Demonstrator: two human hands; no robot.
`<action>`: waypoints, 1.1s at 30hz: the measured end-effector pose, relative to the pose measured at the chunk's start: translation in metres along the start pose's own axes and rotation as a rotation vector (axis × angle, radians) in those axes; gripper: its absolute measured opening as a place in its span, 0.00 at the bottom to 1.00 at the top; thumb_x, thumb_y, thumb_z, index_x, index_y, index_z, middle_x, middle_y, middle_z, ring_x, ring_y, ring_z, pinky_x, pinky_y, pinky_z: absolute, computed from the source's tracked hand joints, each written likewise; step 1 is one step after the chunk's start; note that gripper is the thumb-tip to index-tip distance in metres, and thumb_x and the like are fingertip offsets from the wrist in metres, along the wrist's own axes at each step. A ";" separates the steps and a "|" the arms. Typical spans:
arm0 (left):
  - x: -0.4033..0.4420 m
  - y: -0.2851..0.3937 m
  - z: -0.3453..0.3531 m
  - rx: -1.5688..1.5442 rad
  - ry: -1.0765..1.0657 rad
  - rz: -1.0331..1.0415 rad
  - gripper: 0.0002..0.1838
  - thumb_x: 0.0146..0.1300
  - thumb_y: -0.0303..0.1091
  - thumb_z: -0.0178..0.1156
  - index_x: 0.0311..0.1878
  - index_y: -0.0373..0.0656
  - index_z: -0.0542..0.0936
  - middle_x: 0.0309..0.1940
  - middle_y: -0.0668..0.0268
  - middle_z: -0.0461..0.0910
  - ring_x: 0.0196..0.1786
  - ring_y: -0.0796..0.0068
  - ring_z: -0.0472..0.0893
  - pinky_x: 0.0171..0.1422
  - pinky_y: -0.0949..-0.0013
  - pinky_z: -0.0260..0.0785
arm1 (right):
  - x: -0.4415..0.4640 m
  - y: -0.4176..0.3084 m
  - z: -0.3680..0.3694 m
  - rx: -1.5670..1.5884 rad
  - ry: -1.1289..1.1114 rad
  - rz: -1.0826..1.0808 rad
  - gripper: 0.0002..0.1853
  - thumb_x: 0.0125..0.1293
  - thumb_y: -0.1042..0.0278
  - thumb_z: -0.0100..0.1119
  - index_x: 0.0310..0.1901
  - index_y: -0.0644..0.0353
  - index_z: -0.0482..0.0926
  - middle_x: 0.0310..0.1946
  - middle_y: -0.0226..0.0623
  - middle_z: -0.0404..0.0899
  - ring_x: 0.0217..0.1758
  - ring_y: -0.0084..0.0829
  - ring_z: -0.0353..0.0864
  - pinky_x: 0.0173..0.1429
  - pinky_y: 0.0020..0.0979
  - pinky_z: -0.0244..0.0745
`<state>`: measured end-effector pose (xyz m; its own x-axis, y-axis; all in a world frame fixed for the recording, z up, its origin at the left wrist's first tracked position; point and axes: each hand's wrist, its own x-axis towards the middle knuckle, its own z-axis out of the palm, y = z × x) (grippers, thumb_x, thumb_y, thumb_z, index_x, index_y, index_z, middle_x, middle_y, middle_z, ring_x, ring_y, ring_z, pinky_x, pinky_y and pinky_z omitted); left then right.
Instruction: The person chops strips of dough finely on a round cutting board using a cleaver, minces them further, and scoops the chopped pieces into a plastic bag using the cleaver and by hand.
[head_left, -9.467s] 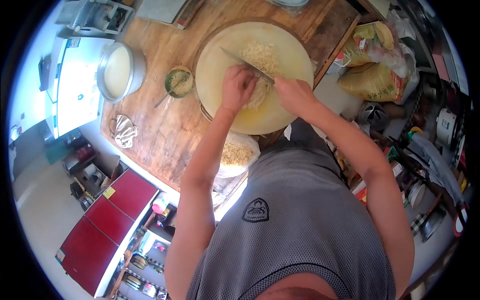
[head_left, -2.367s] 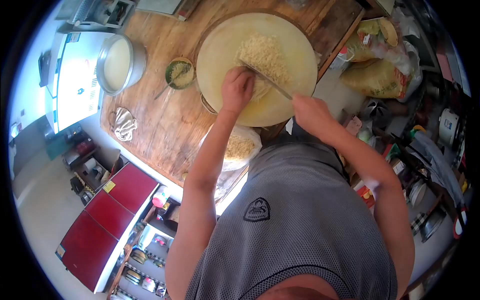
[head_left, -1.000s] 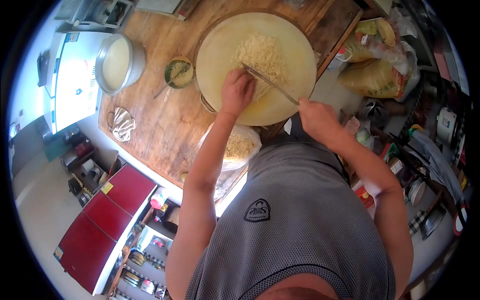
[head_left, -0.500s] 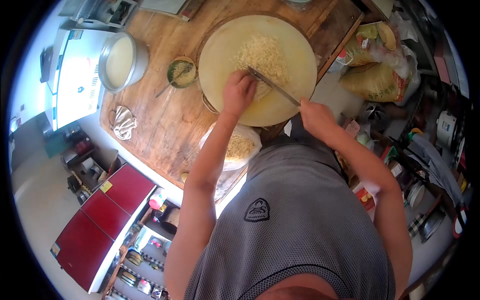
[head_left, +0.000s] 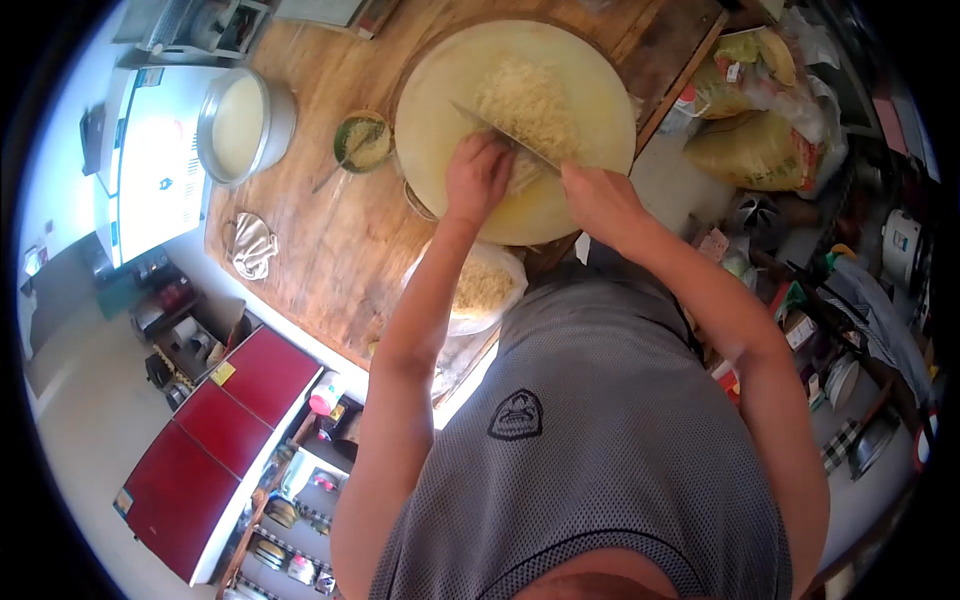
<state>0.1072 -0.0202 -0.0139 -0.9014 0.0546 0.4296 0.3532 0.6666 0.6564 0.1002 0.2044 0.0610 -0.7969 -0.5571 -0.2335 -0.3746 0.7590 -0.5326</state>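
Note:
My right hand (head_left: 603, 205) is closed round the handle of a kitchen knife (head_left: 535, 152), its blade slanting up and left across the round chopping board (head_left: 430, 90). My left hand (head_left: 476, 178) rests on the board just below the blade, fingers curled and pressed down on pale strips (head_left: 526, 172) that show beside the fingertips. Beyond the blade lies a heap of finely chopped pale yellow food (head_left: 528, 103); its exact kind is not clear. Under my left forearm, a plastic bag (head_left: 511, 268) holds more of similar pale pieces.
Left of the board stands a small green bowl (head_left: 345, 133) with chopped food and a spoon. A large metal pot (head_left: 280, 125) with whitish contents and a crumpled cloth (head_left: 253, 246) are on the wooden table (head_left: 310, 215). Filled sacks (head_left: 745, 152) lie at right.
My right hand and the knife have slid up and left, so the blade tip now reaches past my left fingers. My left hand stays nearly in place.

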 end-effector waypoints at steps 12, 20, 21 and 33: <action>-0.003 0.004 0.000 -0.006 0.021 -0.029 0.06 0.57 0.24 0.71 0.37 0.40 0.85 0.43 0.59 0.84 0.46 0.54 0.82 0.51 0.59 0.76 | -0.055 0.002 -0.027 -0.027 -0.038 0.076 0.08 0.66 0.73 0.54 0.44 0.66 0.73 0.27 0.54 0.82 0.36 0.58 0.85 0.39 0.54 0.79; -0.003 0.001 0.000 0.026 0.012 -0.019 0.04 0.58 0.25 0.70 0.36 0.40 0.85 0.41 0.59 0.83 0.45 0.54 0.82 0.50 0.59 0.76 | 0.020 -0.012 0.003 -0.018 -0.013 0.020 0.07 0.64 0.75 0.53 0.42 0.65 0.75 0.31 0.57 0.85 0.37 0.59 0.87 0.41 0.54 0.80; -0.003 0.000 0.002 0.024 0.016 -0.012 0.04 0.58 0.25 0.70 0.36 0.40 0.85 0.41 0.59 0.83 0.45 0.54 0.82 0.50 0.59 0.76 | 0.023 -0.011 0.002 -0.021 -0.007 0.021 0.07 0.64 0.75 0.53 0.42 0.65 0.75 0.31 0.57 0.85 0.37 0.59 0.87 0.41 0.54 0.80; -0.022 0.040 0.013 0.198 -0.067 0.024 0.19 0.57 0.36 0.74 0.47 0.39 0.80 0.55 0.45 0.72 0.60 0.39 0.72 0.63 0.47 0.69 | 0.019 -0.011 -0.005 -0.001 -0.010 0.055 0.08 0.66 0.72 0.55 0.44 0.65 0.75 0.33 0.59 0.85 0.41 0.60 0.87 0.46 0.55 0.80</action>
<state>0.1378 0.0151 -0.0052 -0.9105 0.1171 0.3965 0.3243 0.7971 0.5093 0.0865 0.1873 0.0661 -0.8115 -0.5177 -0.2709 -0.3308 0.7892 -0.5175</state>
